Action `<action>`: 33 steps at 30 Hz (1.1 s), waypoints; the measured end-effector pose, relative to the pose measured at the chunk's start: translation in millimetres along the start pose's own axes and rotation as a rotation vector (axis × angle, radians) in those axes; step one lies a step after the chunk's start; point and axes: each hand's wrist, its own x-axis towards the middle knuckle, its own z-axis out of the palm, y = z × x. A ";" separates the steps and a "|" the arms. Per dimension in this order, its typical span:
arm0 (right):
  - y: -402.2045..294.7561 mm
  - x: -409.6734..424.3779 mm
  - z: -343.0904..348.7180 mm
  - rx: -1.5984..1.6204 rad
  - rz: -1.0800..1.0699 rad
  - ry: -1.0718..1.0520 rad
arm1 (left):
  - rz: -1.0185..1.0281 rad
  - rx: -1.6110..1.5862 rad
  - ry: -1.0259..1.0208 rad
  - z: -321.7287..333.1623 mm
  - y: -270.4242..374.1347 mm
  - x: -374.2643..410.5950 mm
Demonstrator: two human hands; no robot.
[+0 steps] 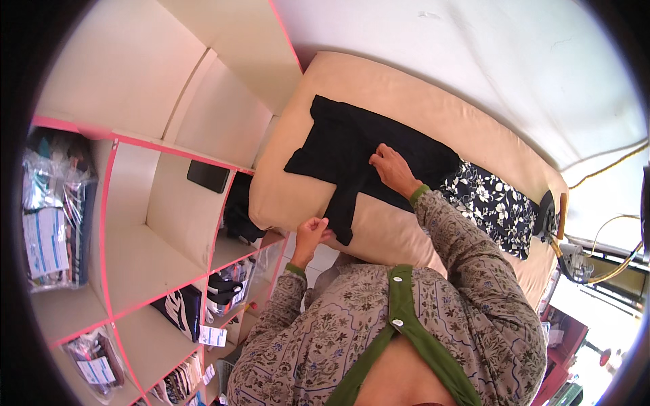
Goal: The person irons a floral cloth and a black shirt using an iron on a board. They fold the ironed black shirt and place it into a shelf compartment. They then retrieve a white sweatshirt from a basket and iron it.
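A black garment (391,132) lies spread on a beige padded ironing surface (386,228), with one narrow sleeve-like part reaching toward the near edge. My right hand (393,167) rests on the middle of the garment, its fingers curled; whether they pinch the cloth I cannot tell. Beside the end of the narrow part is my left hand (312,237), thumb and fingers close together, and a hold on the cloth is not clear. A black cloth with white flowers (492,203) adjoins the garment on the right. At its far end stands an iron (546,215).
White shelving with pink edges (107,203) stands at the left, holding plastic-wrapped bundles (58,218), a dark flat object (207,176) and a black Nike item (180,312). A pale wall runs behind the padded surface. A hose and cable (599,278) run from the iron at the right.
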 end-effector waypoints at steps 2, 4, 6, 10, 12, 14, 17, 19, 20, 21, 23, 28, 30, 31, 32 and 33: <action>-8.2 -17.3 0.5 0.002 0.105 0.077 | -0.092 -0.217 -0.133 -6.4 -1.0 -1.3; -46.4 -29.1 4.7 0.527 0.435 0.015 | -0.174 -0.409 -0.233 -5.9 6.1 -3.4; -78.7 -46.1 11.8 0.857 0.417 -0.212 | -0.241 -0.569 -0.309 6.0 17.4 -3.8; -124.5 -54.3 13.8 0.794 0.368 -0.128 | -0.151 -0.147 -0.432 25.5 60.6 -0.6; -123.9 -49.8 9.5 0.702 0.442 -0.123 | 0.086 0.396 -0.457 12.0 71.3 27.6; -126.8 -35.0 -6.3 0.716 0.450 -0.055 | 0.109 0.376 -0.306 0.5 80.3 59.7; -131.7 -12.4 -37.5 0.678 0.505 -0.049 | 0.019 0.170 -0.169 18.8 105.7 89.3; -130.8 -3.4 -52.4 0.623 0.473 -0.063 | -0.008 0.040 -0.101 38.3 118.1 100.8; -133.1 1.4 -59.5 0.600 0.425 -0.037 | 0.014 0.007 -0.066 46.7 121.3 106.4; -131.8 1.4 -61.4 0.592 0.365 -0.041 | 0.033 -0.023 -0.030 55.0 124.4 110.6; -128.9 1.4 -64.4 0.576 0.244 -0.055 | 0.108 0.009 0.011 62.9 128.8 123.2; -127.7 -14.0 -76.3 0.358 0.310 -0.249 | 0.445 0.626 -0.037 34.6 123.9 154.8; -118.6 -25.8 -75.1 0.286 0.378 -0.291 | 0.529 0.904 -0.068 33.4 134.5 148.2; -108.9 -35.0 -66.4 0.261 0.386 -0.284 | 0.629 0.966 -0.113 31.9 136.6 151.0; -100.0 -44.3 -61.8 0.235 0.396 -0.277 | 0.729 1.026 -0.161 28.8 139.6 154.6; -92.5 -44.8 -65.4 0.246 0.443 -0.321 | 0.826 1.085 -0.204 24.5 141.8 158.1</action>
